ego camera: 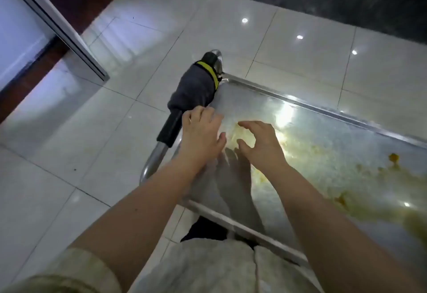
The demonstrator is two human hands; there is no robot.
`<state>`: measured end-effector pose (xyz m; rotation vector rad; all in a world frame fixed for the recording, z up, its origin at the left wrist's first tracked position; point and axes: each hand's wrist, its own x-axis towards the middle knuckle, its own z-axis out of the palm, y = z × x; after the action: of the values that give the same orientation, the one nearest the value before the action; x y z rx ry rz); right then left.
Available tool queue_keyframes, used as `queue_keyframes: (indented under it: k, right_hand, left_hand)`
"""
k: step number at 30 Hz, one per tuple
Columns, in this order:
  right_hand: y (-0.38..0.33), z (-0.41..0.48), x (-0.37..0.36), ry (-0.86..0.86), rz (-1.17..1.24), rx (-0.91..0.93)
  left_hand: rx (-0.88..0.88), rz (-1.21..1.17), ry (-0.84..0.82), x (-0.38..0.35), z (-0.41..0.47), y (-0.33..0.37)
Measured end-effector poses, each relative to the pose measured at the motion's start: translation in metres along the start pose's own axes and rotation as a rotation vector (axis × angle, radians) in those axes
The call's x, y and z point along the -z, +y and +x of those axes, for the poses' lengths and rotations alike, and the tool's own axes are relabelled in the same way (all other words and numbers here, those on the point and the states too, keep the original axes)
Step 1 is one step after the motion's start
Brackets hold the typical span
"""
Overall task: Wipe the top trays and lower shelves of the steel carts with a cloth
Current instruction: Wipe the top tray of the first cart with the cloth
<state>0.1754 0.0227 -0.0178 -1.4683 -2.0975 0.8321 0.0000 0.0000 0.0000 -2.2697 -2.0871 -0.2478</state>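
Cloth [193, 90] is hanging draped over the cart's handle [169, 128], a grey bundle with a yellow band, lying at about eleven o'clock from the left hand [201, 135] and just beyond its fingertips. Its long axis is running along the handle, from seven o'clock up to one o'clock, so a grasp would most likely come across it from the tray side. The left hand is reaching with fingers loosely spread and empty, its tips almost touching the cloth's lower edge; whether they are in contact I cannot tell. The right hand [261, 144] is hovering over the tray [323, 135] with fingers curled and apart, holding nothing, and is lying farther from the cloth, at roughly four o'clock from it. The left hand is clearly the nearer one. Yellowish smears [342, 172] are spreading across the steel tray toward three and four o'clock of the hands, so wiping has seemingly not yet started here.
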Motion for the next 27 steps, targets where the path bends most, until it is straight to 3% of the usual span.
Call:
queue_keyframes:
  k: [6,14,20,24,27]
  right_hand:
    - [-0.041,0.1,-0.021,-0.078,0.146,-0.156]
    - [-0.046,0.179,-0.028,-0.219,0.387,-0.356]
    - [-0.037,0.186,-0.033,-0.314,0.573,-0.469]
    - [-0.047,0.185,-0.023,-0.349,0.461,-0.431]
    - [-0.061,0.184,-0.014,-0.235,0.233,-0.274]
  left_hand:
    - [-0.074,-0.175,0.079,0.015,0.073,-0.095]
    - [-0.117,-0.34,-0.279,-0.014,0.151,-0.151]
    - [-0.064,-0.618,-0.33,-0.022,0.148,-0.149]
    - [-0.07,-0.597,-0.295,-0.014,0.151,-0.151]
    - [-0.147,-0.396,-0.204,-0.004,0.154,-0.158]
